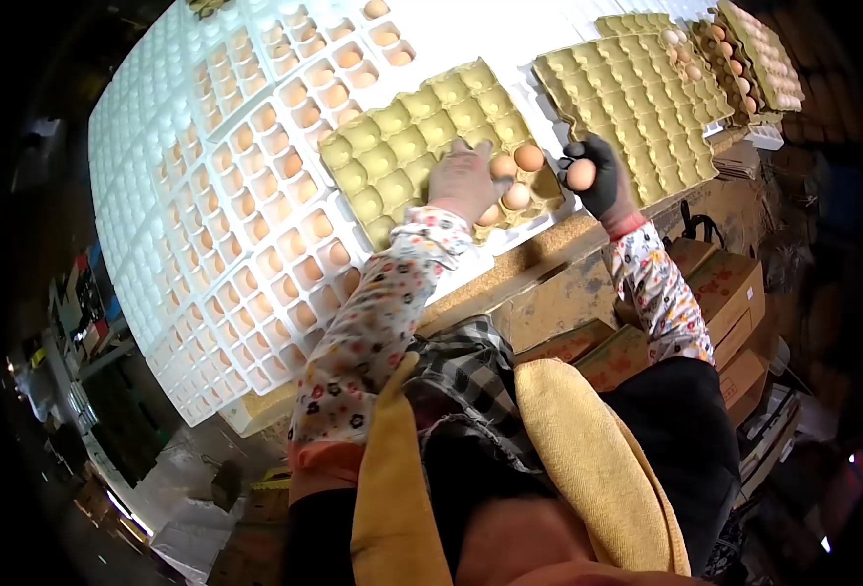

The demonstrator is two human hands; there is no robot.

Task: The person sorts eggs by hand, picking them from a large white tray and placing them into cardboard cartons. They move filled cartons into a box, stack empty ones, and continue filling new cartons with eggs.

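Observation:
My left hand (466, 181), in a pale glove, reaches over a yellow-green pulp egg tray (392, 161), its fingers at the eggs near the tray's right end. Several brown eggs (516, 196) sit there; the rest of the cups that show hold nothing. Just past that end, my right hand (595, 176), in a dark glove, is closed around a brown egg (581, 175). Whether my left fingers grip an egg is hidden. Another pulp tray (636, 107) lies to the right of my right hand, with a few eggs (683, 57) at its far end.
White foam trays (246, 146) cover the left side, many with brown eggs in their cells. At the far right stand more pulp trays (758, 54) with eggs. The brown table edge (509, 278) runs before me. Cardboard boxes (715, 298) are below at the right.

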